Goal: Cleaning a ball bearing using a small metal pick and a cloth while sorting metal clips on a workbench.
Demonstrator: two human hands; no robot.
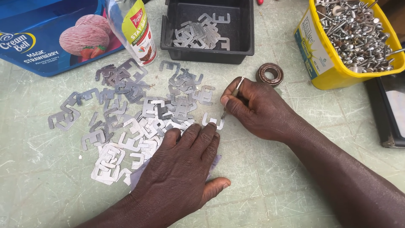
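Note:
Several flat E-shaped metal plates lie scattered in a loose pile on the pale green table. My left hand rests flat, palm down, on the pile's near right side, fingers together over some plates. My right hand is closed around a thin metal tool, whose tip touches a single E-shaped plate lying just beyond my left fingertips.
A black tray at the back holds more E-shaped plates. A rusty bearing ring lies beside it. A yellow tub of bolts and washers stands back right, a blue ice-cream tub and a plastic pouch back left.

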